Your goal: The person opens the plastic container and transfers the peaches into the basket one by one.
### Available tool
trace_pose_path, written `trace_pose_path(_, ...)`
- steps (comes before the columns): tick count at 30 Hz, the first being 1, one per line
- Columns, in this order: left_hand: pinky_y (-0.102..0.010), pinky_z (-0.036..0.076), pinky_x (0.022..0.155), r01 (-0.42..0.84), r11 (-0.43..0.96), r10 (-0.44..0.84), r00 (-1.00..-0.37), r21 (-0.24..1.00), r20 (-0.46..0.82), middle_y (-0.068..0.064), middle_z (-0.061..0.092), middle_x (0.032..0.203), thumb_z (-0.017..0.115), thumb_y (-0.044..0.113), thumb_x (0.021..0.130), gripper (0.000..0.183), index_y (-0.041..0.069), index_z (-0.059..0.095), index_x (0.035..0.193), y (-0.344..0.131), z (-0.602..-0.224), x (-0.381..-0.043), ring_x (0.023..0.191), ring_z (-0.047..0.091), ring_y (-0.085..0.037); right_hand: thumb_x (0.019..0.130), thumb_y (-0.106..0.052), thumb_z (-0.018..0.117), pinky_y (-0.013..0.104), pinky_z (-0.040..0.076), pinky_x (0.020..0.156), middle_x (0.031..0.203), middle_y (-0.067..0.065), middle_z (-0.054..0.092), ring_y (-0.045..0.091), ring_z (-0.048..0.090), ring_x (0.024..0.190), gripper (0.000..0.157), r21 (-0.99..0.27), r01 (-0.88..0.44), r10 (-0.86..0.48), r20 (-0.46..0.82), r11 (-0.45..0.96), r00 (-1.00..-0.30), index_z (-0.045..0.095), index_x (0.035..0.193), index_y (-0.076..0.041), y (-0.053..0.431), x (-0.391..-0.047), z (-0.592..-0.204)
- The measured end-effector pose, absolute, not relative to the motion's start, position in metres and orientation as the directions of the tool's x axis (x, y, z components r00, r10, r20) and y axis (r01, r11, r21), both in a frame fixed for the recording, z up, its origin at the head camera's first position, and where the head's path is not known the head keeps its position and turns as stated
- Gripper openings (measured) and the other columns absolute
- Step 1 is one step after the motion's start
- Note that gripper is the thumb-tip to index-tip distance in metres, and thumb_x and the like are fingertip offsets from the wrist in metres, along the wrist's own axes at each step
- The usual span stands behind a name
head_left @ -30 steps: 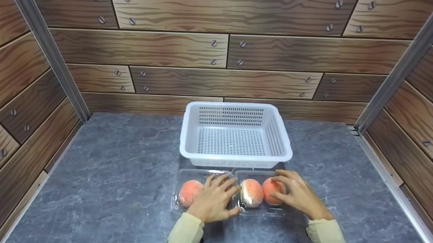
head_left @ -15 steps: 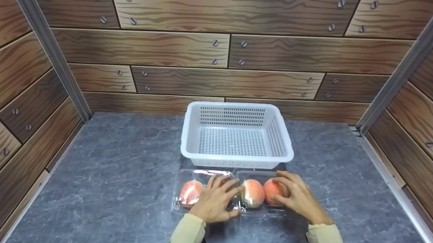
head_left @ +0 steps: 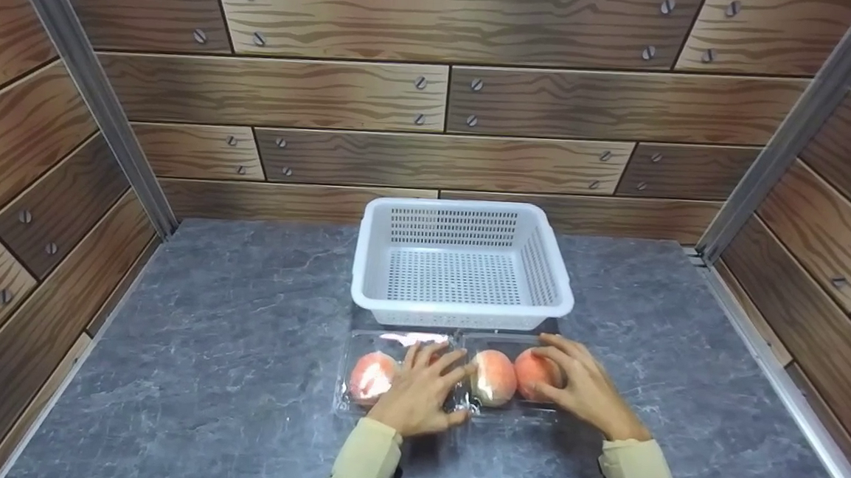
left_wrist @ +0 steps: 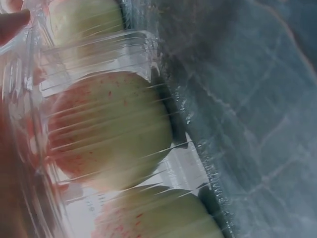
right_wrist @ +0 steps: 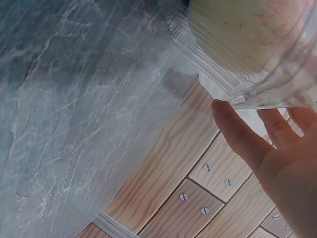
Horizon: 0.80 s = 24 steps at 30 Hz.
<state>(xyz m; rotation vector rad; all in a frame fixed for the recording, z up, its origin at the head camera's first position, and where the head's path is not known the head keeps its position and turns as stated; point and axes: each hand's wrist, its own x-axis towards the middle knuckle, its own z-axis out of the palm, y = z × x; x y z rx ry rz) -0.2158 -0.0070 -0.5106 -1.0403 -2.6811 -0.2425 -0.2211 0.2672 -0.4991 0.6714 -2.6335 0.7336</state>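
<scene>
Peaches lie inside clear plastic fruit boxes set side by side in the head view. Whether the two boxes are joined cannot be told. The left box [head_left: 357, 342] has one peach [head_left: 373, 378] showing, partly covered by my left hand [head_left: 417, 392]. That hand rests across the lid with fingers spread. In the right box [head_left: 497, 341] sit two peaches, a left one [head_left: 494, 378] and a right one [head_left: 529, 375]. My right hand [head_left: 587, 382] curves its fingers and thumb about this box's right end. In the right wrist view its fingertips [right_wrist: 221, 110] touch the plastic corner.
A white slotted plastic basket [head_left: 462, 309] stands right behind the boxes, with nothing in it. Wood-patterned walls [head_left: 330, 100] enclose the grey marbled table [head_left: 243, 316] at the back and sides. Metal rails [head_left: 792, 409] run along its side edges.
Both hands and the boxes hold their places. The glare on the left box's lid has grown brighter since a second ago, and the head view shifts slightly.
</scene>
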Motion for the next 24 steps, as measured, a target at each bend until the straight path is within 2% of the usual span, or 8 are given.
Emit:
trace_pose_path(10,-0.056,0.022,0.102,0.653,0.756,0.626,-0.740,0.040,0.249,0.003,0.036,0.142,0.057,0.060,0.077,0.068,0.030,0.042,0.136,-0.004,-0.506,-0.215,0.130,0.029,-0.027,0.072,-0.030,0.076,0.065,0.031,0.091,0.131,0.021,0.046,0.044,0.037,0.121,0.051,-0.363,-0.535,-0.384,0.412,0.763,-0.827,0.062,0.114,-0.005,0.271,-0.214,-0.494)
trace_pose_path(17,-0.055,0.020,0.103,0.630,0.777,0.614,-0.760,0.007,0.212,0.004,0.031,0.145,0.056,0.062,0.077,0.069,0.031,0.041,0.137,-0.001,-0.500,-0.213,0.132,0.026,-0.025,0.068,-0.043,0.076,0.070,0.028,0.087,0.137,0.026,0.036,0.052,0.031,0.121,0.072,-0.411,-0.450,-0.373,0.256,0.793,-0.892,0.054,0.124,-0.003,0.281,-0.204,-0.486)
trace_pose_path(20,-0.053,0.017,0.105,0.624,0.781,0.615,-0.765,-0.012,0.193,0.004,0.028,0.147,0.054,0.062,0.077,0.070,0.028,0.042,0.137,0.002,-0.499,-0.211,0.133,0.024,-0.023,0.066,-0.041,0.078,0.068,0.029,0.088,0.140,0.025,0.031,0.050,0.030,0.122,0.078,-0.451,-0.410,-0.366,0.186,0.792,-0.912,0.050,0.128,-0.003,0.284,-0.202,-0.484)
trace_pose_path(24,-0.048,0.016,0.107,0.638,0.770,0.630,-0.752,-0.024,0.193,0.000,0.028,0.146,0.053,0.063,0.078,0.076,0.017,0.040,0.138,0.009,-0.498,-0.209,0.133,0.025,-0.020,0.062,-0.034,0.082,0.065,0.033,0.089,0.142,0.024,0.028,0.048,0.030,0.123,0.083,-0.476,-0.385,-0.359,0.150,0.791,-0.921,0.047,0.130,-0.002,0.286,-0.199,-0.484)
